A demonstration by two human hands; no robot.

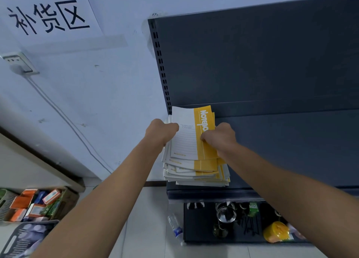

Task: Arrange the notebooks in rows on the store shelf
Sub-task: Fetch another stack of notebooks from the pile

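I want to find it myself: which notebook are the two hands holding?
Find the grey shelf beside the pale wall; at its left end sits an untidy stack of notebooks. Yours is the top notebook, gripped by the left hand and right hand, alone in showing its yellow band's white lettering.

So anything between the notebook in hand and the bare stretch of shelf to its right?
Nothing visible. The left hand and right hand grip the top notebook on the stack at the left end of the shelf. Rightward, no objects show on it up to the frame edge.
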